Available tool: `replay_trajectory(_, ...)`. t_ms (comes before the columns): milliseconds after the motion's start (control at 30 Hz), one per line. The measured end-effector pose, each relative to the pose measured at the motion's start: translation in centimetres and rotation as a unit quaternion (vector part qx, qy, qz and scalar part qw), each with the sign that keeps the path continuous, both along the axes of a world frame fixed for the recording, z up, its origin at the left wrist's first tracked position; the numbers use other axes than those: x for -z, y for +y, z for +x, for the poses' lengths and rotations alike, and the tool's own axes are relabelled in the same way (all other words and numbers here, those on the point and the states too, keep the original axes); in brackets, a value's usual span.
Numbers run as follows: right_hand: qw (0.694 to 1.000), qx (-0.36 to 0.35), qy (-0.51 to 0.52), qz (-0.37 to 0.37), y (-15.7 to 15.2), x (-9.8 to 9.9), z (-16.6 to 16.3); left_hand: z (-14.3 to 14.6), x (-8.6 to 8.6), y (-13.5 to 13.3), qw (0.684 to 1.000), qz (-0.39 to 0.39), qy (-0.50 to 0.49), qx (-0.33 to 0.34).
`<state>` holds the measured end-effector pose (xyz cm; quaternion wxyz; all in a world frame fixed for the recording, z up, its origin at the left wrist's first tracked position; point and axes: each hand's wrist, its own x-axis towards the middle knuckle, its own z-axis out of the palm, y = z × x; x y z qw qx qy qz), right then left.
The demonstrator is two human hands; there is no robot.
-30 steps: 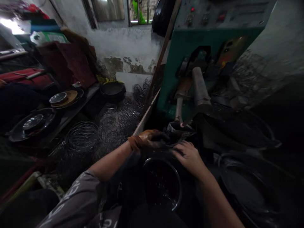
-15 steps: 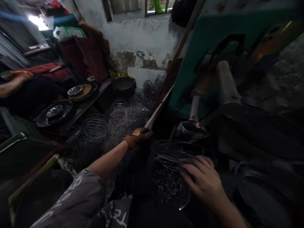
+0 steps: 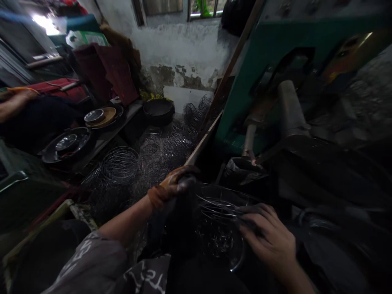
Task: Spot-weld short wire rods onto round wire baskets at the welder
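Observation:
In the head view, my right hand (image 3: 269, 234) is bare and pinches the near right side of several thin wire rings (image 3: 214, 206). The rings lie over a dark round container (image 3: 241, 257) with short shiny metal pieces (image 3: 220, 241) inside. My left hand (image 3: 176, 183) wears an orange-brown glove with dark fingers. It is curled, just left of the rings' far edge; what its fingers hold, if anything, is too dark and blurred to make out.
A green machine (image 3: 237, 102) with a thick metal arm (image 3: 290, 104) stands to the right. Tangled wire frames (image 3: 119, 165) heap up on the left. Beyond them, round pans (image 3: 65, 145) sit on a bench beside another person's arm (image 3: 18, 104). A black bowl (image 3: 158, 109) stands by the wall.
My left hand has moved nearer to me and slightly left, its thumb now showing. My right hand has shifted a little right and down with the wire rings.

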<state>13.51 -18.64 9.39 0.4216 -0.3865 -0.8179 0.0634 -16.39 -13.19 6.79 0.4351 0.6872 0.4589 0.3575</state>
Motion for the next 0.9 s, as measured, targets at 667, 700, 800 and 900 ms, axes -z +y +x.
replay_trajectory(667,0.982,0.162,-0.052,-0.086,2.4,-5.1,5.0,1.1,2.5,0.7,0.897,0.412,0.160,0.007)
replay_trajectory(700,0.980,0.180,-0.065,-0.060,2.4,-5.4,5.4,0.5,2.6,0.9,0.895,0.412,0.171,0.002)
replay_trajectory(800,0.960,0.259,-0.101,-0.004,3.0,-4.7,6.1,-0.9,3.1,1.1,0.887,0.413,0.203,-0.029)
replay_trajectory(900,0.942,0.309,-0.130,-0.025,4.9,-1.6,5.8,-1.1,3.3,0.8,0.876,0.439,0.196,-0.030)
